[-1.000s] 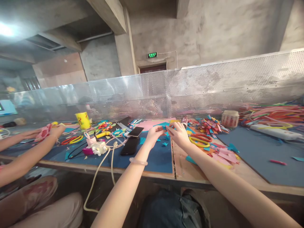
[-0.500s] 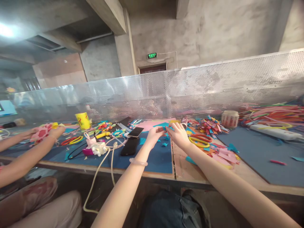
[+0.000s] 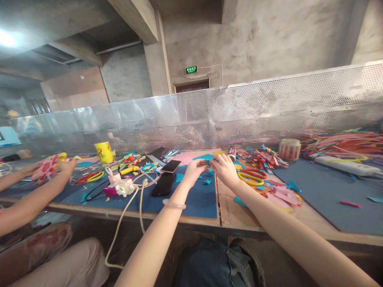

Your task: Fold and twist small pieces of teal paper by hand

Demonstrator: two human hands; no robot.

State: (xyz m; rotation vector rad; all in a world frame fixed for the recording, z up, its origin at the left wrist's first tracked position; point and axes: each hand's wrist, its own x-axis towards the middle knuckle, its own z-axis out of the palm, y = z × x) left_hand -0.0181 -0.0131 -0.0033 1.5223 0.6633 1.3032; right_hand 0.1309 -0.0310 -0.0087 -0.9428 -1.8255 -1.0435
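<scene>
Between my fingertips is a small piece of blue paper (image 3: pixel 207 161), mostly covered by my hands. My left hand (image 3: pixel 194 171) pinches it from the left, a pale bracelet around that wrist. From the right, my right hand (image 3: pixel 225 169) has its fingers closed on the same paper. A small folded blue paper piece (image 3: pixel 207 182) lies on the blue mat (image 3: pixel 194 205) just below my hands. Scissors with yellow and orange handles (image 3: pixel 250 178) rest right of my right hand, among loose pink and blue paper scraps (image 3: pixel 281 193).
Left of my hands lie two phones (image 3: pixel 163 184), a cluster of plugs with cables (image 3: pixel 124 186) and a yellow can (image 3: pixel 104 152). A co-worker's hands (image 3: pixel 67 165) hold pink paper at far left. A glass jar (image 3: pixel 289 150) and a power strip (image 3: pixel 347 165) stand right. Perforated metal panels (image 3: pixel 143 123) border the back.
My hands stay in nearly the same place, still on the blue paper. At far left, the co-worker's hands and the pink paper have shifted slightly left.
</scene>
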